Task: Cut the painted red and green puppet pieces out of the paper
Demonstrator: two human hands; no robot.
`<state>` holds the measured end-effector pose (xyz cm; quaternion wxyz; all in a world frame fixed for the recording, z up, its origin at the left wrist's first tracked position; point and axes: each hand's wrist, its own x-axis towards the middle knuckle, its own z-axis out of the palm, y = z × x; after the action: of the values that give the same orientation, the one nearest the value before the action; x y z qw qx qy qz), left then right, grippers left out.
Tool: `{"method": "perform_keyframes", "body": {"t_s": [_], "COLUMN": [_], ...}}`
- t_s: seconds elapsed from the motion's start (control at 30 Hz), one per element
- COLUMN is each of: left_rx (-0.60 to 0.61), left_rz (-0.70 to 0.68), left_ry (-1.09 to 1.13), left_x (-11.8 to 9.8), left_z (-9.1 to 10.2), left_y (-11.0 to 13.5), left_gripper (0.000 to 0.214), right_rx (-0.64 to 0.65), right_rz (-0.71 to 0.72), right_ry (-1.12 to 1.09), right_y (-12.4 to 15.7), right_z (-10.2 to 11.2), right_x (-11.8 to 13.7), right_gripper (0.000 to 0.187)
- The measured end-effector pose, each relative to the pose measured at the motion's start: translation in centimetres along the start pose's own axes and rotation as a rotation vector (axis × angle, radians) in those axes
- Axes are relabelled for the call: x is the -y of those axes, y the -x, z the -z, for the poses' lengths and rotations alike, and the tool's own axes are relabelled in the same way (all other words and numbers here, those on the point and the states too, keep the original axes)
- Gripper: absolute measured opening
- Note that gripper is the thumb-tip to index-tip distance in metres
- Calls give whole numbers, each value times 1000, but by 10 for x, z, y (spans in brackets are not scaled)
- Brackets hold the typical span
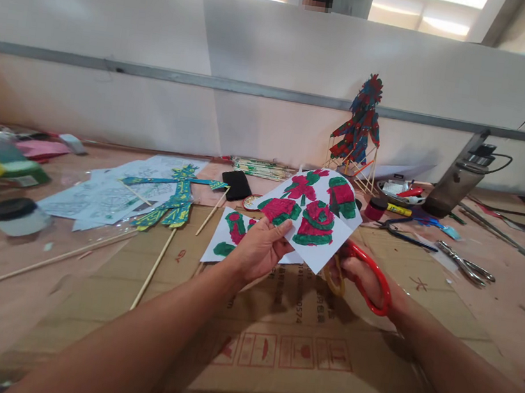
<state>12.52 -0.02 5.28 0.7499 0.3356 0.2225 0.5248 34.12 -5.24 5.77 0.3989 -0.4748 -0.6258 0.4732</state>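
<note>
My left hand (263,248) pinches the edge of a white sheet of paper (319,263) painted with pink and green shapes, held up over the cardboard. In my right hand (364,279) is a pair of scissors (382,289) with red and yellow handles; their blades are hidden behind the sheet. Another painted paper (211,248) lies flat beneath, partly covered by the raised one. To the left rests a blue and yellow jointed figure (179,197) with thin sticks attached to it.
Under my arms lies a flat cardboard sheet (95,323). Around it are a black phone (236,186), drawings (73,197), a lidded jar (15,217), pliers (464,263) and a dark bottle (458,180). A red-blue figure (362,122) leans against the partition (273,43). Beyond it, a person's head shows.
</note>
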Motion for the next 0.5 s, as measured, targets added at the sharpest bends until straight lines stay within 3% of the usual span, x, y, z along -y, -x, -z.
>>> {"method": "perform_keyframes", "body": {"t_s": [0.1,0.27,0.5], "left_rx": [23,9,14], "left_rz": [6,10,10], "left_ry": [-30,-53,-63], "left_x": [1,5,8], "left_z": [-2,-5,-5], "left_y": [1,6,5], "left_gripper": [22,26,28], "right_rx": [45,-22,-123], "right_rz": [68,-1,10], "right_ry": [62,6,-1], "right_y": [2,4,3], "right_z": [-1,-7,-12], "right_x": [6,13,11], "right_gripper": [21,30,31]}}
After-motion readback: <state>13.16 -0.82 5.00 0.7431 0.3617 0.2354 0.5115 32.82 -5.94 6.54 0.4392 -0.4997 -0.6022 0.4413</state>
